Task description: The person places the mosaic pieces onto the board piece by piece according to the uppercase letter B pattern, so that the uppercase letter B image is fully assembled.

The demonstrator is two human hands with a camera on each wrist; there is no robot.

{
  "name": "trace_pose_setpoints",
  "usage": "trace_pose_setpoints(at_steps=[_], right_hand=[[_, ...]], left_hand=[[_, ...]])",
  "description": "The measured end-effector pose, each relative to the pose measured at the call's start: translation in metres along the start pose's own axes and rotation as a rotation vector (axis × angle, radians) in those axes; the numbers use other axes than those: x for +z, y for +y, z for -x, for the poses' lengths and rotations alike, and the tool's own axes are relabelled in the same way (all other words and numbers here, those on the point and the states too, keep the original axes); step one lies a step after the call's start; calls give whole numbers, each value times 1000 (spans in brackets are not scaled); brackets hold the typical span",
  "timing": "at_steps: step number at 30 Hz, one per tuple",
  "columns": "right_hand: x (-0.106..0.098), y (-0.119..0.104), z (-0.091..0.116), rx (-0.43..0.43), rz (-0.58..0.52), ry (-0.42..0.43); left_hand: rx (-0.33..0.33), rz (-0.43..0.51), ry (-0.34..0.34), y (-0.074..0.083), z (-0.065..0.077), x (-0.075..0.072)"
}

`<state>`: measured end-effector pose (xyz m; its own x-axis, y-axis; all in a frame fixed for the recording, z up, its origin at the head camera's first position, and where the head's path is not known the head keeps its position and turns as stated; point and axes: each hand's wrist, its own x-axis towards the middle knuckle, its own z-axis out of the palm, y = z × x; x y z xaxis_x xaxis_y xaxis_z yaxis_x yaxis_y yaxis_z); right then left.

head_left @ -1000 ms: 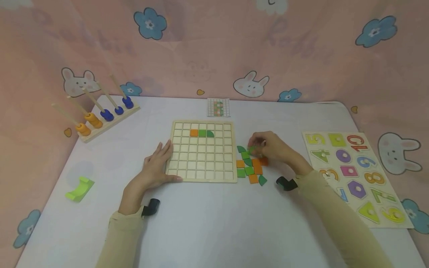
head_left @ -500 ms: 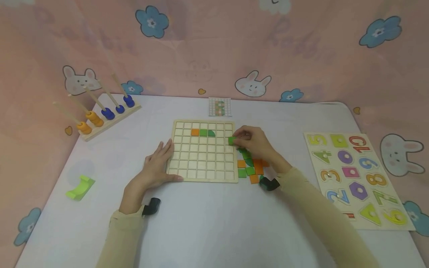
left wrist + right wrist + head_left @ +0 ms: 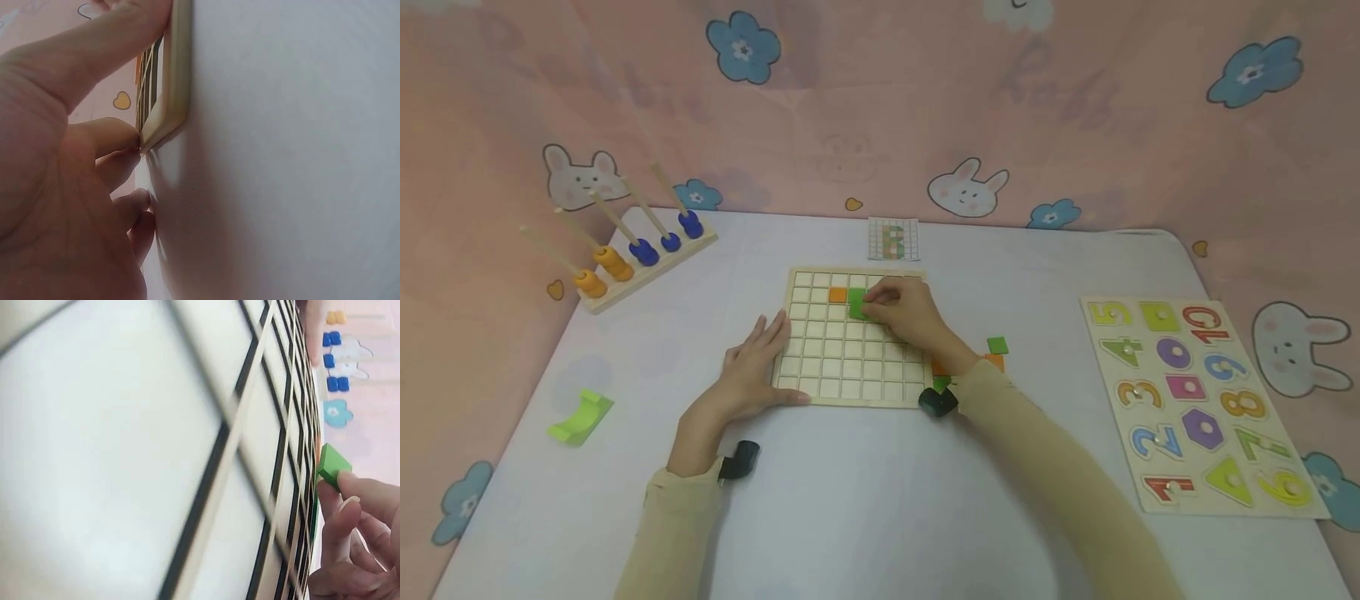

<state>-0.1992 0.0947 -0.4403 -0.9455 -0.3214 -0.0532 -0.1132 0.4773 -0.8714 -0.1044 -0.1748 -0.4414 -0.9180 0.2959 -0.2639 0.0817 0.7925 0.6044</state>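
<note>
Two beige sleeves (image 3: pixel 677 533) reach in nearest the viewer, one at half past seven and one at four o'clock, reckoned from the middle of the square board with twelve at the curtain. A small black device sits at each wrist. At half past eight, well out to the side, a light-green curved block (image 3: pixel 584 417) lies on the white bench (image 3: pixel 850 500).

The left hand (image 3: pixel 745 375) rests at the board's eight o'clock; its grip is spread, thumb on the near corner and fingertips against the side edge. Loose orange tiles (image 3: pixel 994 362) and green tiles (image 3: pixel 997 345) lie between three and four o'clock, some covered by the right forearm.

Over the square board (image 3: pixel 820 387), the right hand (image 3: pixel 906 312) has its grip together, thumb and finger clamped on a green square (image 3: pixel 857 311). That square is at twelve o'clock from the board's middle; the right wrist view shows it tilted. Just beyond it, another green tile (image 3: pixel 856 294) and an orange tile (image 3: pixel 838 295) sit in neighbouring cells.

Well apart at three o'clock lies a number puzzle (image 3: pixel 1202 506); at ten o'clock stands a bead rack (image 3: pixel 655 272). Farther off, a pattern card (image 3: pixel 893 239) lies at one o'clock, before the pink curtain (image 3: pixel 850 92).
</note>
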Motion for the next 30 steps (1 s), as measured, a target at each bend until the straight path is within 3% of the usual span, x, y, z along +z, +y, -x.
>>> trace_pose_setpoints(at_steps=[13,22,30], right_hand=[[24,-19,-12,36,30,0],[29,-20,-13,82,135,-4],[29,-18,-11,71,151,8]], left_hand=[[-3,3,-9,1,0,-3],[-8,3,-11,-1,0,-1],[-10,3,-6,-2,-1,0]])
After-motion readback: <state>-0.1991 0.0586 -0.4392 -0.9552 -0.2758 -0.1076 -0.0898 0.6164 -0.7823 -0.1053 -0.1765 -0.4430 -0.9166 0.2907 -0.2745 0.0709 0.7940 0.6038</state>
